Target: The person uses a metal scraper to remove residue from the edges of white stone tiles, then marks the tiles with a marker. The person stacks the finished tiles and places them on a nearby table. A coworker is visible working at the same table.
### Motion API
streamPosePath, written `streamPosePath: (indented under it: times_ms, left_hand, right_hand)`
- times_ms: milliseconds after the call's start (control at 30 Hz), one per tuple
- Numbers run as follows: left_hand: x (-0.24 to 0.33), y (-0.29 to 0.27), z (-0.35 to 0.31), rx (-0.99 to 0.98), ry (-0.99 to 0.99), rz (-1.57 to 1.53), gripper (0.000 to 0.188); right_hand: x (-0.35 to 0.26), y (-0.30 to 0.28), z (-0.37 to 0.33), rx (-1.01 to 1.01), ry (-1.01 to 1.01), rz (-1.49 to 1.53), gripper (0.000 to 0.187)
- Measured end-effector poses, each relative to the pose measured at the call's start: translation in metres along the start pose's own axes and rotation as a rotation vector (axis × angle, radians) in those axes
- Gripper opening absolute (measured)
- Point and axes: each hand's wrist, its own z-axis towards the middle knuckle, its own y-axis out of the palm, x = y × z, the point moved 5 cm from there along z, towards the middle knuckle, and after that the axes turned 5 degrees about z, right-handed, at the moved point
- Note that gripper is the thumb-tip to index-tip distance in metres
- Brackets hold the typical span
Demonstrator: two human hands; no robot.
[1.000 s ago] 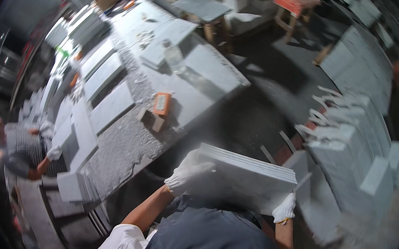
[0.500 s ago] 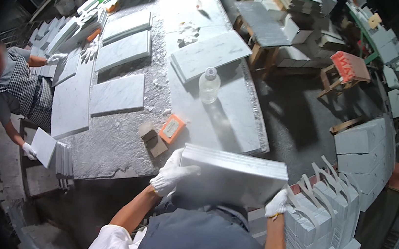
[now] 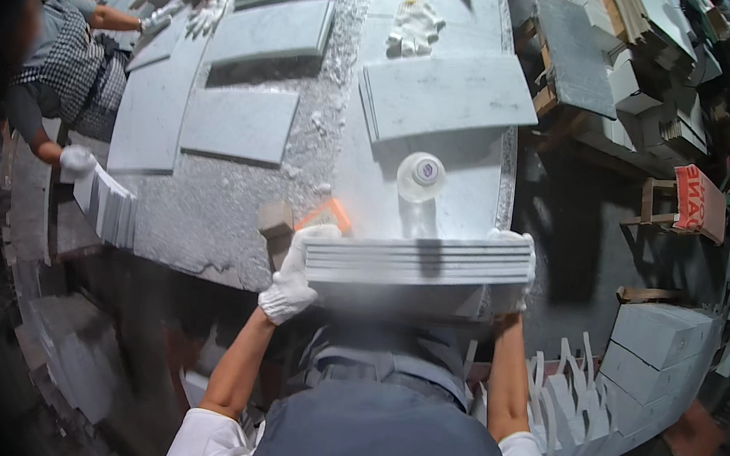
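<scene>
Head view, looking down. The stack of grey stone tiles (image 3: 419, 263) is hiding the palm and most fingers of the right hand (image 3: 518, 268), so only a gloved edge at the stack's right end is showing; the stack's underside and the table edge beneath it are also lying out of sight, and whether the stack is resting on the table cannot be told. The left hand (image 3: 292, 278), in a white glove, is clasping the stack's left end with fingers curled over the top edge; the right hand is gripping the opposite end. The stack is sitting at the near edge of the stone-dusted worktable (image 3: 232, 213), just in front of the person's chest, its long axis running left to right with layered edges facing the camera. A clear plastic bottle (image 3: 421, 177) is standing just beyond it, an orange block (image 3: 327, 215) near its left corner. At far left, a co-worker's gloved hand (image 3: 77, 161) is steadying upright tiles (image 3: 111, 208).
</scene>
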Motion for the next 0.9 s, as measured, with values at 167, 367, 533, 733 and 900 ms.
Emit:
streamPosePath:
  times_ms: [167, 367, 533, 733, 900]
  left_hand:
    - [0.0, 0.004, -0.009, 0.048, -0.02, 0.208, 0.09]
    - [0.01, 0.009, -0.016, 0.122, -0.005, 0.454, 0.086]
    - [0.007, 0.013, -0.028, 0.15, -0.076, 0.47, 0.09]
    - [0.014, 0.017, -0.038, 0.091, -0.14, 0.277, 0.107]
    - [0.025, 0.0, -0.031, 0.107, -0.173, -0.347, 0.112]
  right_hand:
    - [-0.034, 0.024, 0.035, 0.037, -0.104, -0.756, 0.014]
    - [-0.065, 0.008, 0.028, -0.252, 0.324, 0.364, 0.057]
    - [-0.072, 0.002, 0.016, -0.176, 0.296, 0.343, 0.06]
    - [-0.074, 0.001, 0.019, -0.167, 0.219, 0.193, 0.035]
    - [-0.073, 0.002, 0.021, -0.14, 0.264, 0.154, 0.043]
